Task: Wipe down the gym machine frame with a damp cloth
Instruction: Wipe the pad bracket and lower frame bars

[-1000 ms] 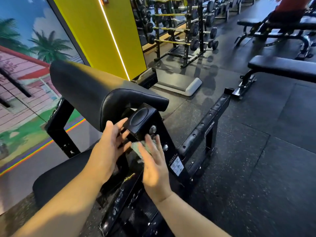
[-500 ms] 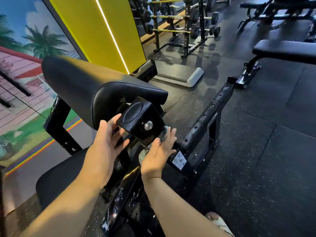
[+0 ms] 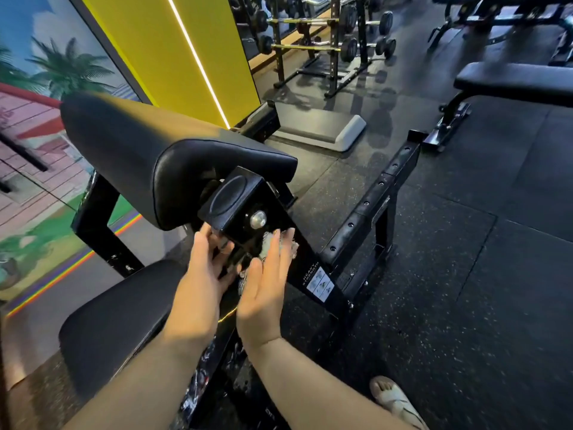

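A black steel machine frame (image 3: 316, 268) slopes up to a square capped post with a shiny bolt, under a black padded arm rest (image 3: 148, 156). My right hand (image 3: 263, 283) lies flat with straight fingers, pressing a pale crumpled cloth (image 3: 269, 248) against the sloped frame tube just below the bolt. Only a small part of the cloth shows past my fingers. My left hand (image 3: 201, 274) rests on the left side of the same post, fingers extended against the metal and holding nothing.
A black seat pad (image 3: 117, 315) sits below left. The frame's perforated front bar (image 3: 381, 193) runs off to the right. A grey step platform (image 3: 319, 128), a dumbbell rack (image 3: 335, 41) and a bench (image 3: 511, 82) stand on the rubber floor. My sandalled foot (image 3: 393, 398) is at bottom right.
My right hand with the cloth has slid up the sloped tube toward the bolt and flattened out. My left hand has stayed on the post's left side. The camera tilted slightly down.
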A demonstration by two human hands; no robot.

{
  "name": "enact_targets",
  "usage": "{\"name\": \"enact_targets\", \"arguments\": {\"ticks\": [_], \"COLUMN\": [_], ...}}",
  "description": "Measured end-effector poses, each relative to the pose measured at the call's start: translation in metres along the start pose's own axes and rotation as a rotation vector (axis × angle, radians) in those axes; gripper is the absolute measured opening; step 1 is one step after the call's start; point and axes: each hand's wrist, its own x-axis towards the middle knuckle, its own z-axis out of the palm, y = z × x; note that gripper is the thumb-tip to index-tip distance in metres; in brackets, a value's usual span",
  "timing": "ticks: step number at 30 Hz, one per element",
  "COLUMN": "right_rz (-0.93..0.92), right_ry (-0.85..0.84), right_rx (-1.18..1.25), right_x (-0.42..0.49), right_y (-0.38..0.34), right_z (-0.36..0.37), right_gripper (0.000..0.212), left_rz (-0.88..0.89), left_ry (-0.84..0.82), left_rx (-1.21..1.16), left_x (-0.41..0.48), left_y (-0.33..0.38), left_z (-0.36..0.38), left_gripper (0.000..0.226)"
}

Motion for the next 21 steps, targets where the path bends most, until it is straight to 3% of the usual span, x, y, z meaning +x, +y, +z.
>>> {"name": "enact_targets", "arguments": {"ticks": [2, 5, 8, 10, 12, 15, 18, 21], "right_rz": [-0.047, 0.070, -0.012, -0.033, -0.073, -0.122, -0.028, -0.078], "right_ry": [-0.058, 0.085, 0.181, 0.218, 0.207, 0.098, 0.003, 0.079], "right_rx": [-0.028, 0.042, 0.136, 0.210, 0.196, 0.056, 0.039, 0.112], "right_x": [-0.020, -0.018, 0.014, 0.041, 0.055, 0.031, -0.003, 0.016], "right_y": [0.017, 0.031, -0.004, -0.031, -0.034, -0.008, 0.002, -0.014], "right_z": [0.003, 0.002, 0.010, 0.011, 0.007, 0.004, 0.007, 0.012], "right_gripper": [0.054, 0.053, 0.045, 0.056, 0.061, 0.049, 0.052, 0.051], "left_rz": [-0.029, -0.034, -0.086, -0.128, -0.124, -0.077, -0.132, -0.120], "left_ry": [-0.001, 0.033, 0.015, 0.006, -0.006, 0.035, -0.042, -0.019], "left_rx": [-0.013, -0.014, 0.007, -0.022, -0.024, 0.047, -0.026, -0.056], "left_x": [-0.004, -0.002, 0.003, 0.006, 0.008, 0.009, 0.004, 0.006], "left_y": [-0.007, -0.006, -0.006, -0.006, -0.007, -0.010, -0.006, -0.003], "left_z": [0.001, -0.007, -0.014, -0.015, -0.015, -0.017, -0.012, -0.010], "left_gripper": [0.056, 0.065, 0.069, 0.060, 0.047, 0.039, 0.055, 0.062]}}
